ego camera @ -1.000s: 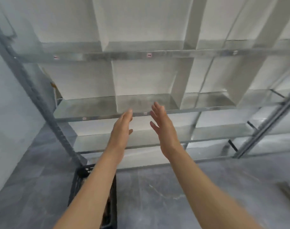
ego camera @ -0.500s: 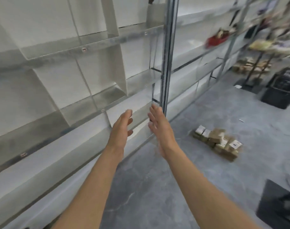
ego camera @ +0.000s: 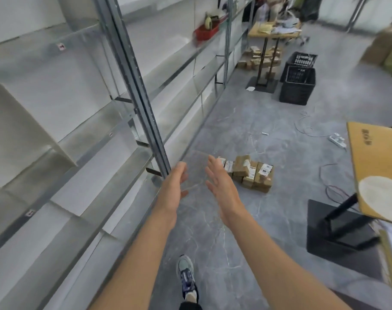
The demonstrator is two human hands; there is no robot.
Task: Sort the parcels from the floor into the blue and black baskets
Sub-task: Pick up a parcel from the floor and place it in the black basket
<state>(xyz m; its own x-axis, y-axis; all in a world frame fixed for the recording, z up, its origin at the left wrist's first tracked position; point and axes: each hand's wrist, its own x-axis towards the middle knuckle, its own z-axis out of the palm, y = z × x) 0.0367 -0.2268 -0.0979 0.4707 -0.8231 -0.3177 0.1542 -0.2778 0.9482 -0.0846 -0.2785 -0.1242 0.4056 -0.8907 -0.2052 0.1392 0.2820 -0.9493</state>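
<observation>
Hands out in front of me, left hand (ego camera: 172,189) and right hand (ego camera: 222,186) slightly apart, palms facing each other, fingers straight and loose, nothing held. Brown cardboard parcels (ego camera: 252,173) with white labels sit clumped on the grey floor (ego camera: 264,231) just past my right hand's fingertips, untouched. Metal shelving (ego camera: 83,139) runs along beside my left hand, with one upright post just beyond its fingers. Two black baskets (ego camera: 298,87) stand close together well beyond the parcels, far ahead and to the right of both hands. Tan worktop (ego camera: 379,162) juts in well off to the right of my right hand. My shoe (ego camera: 186,274) is on the floor below, between my forearms.
</observation>
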